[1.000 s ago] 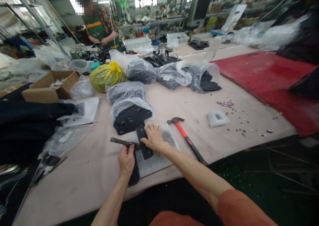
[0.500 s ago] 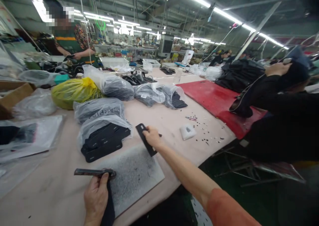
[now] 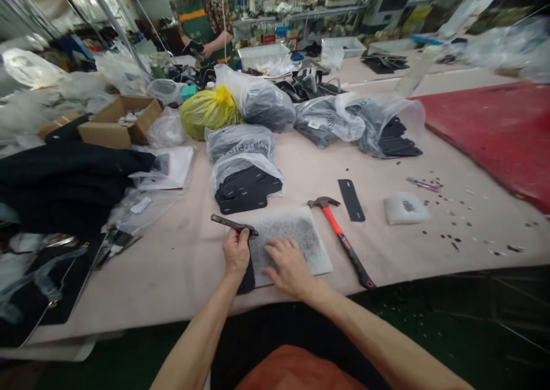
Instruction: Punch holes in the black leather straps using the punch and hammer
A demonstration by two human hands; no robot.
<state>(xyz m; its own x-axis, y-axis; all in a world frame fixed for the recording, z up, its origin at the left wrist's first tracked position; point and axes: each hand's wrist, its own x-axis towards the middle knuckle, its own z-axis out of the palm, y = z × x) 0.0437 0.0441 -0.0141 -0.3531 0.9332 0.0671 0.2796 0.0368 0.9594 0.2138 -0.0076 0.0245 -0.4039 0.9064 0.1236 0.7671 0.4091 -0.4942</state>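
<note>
I've got the dark tool [image 3: 226,222] gripped in my left hand [image 3: 236,255]; my right hand [image 3: 291,268], empty, spreads over the board [image 3: 315,257], the black strip [image 3: 352,201] lying rightward past the hammer [image 3: 335,223].

Left hand [image 3: 236,253] observed clenched in a grip, thumb uppermost. Right hand [image 3: 292,267] noted palm down, fingers extended, apart from the left. Both forearms [image 3: 197,333] bare, converging forward.

Dark capitals [image 3: 260,146] on the open plastic bag [image 3: 230,140] read "CARPI" (the word's ending is unclear).
</note>
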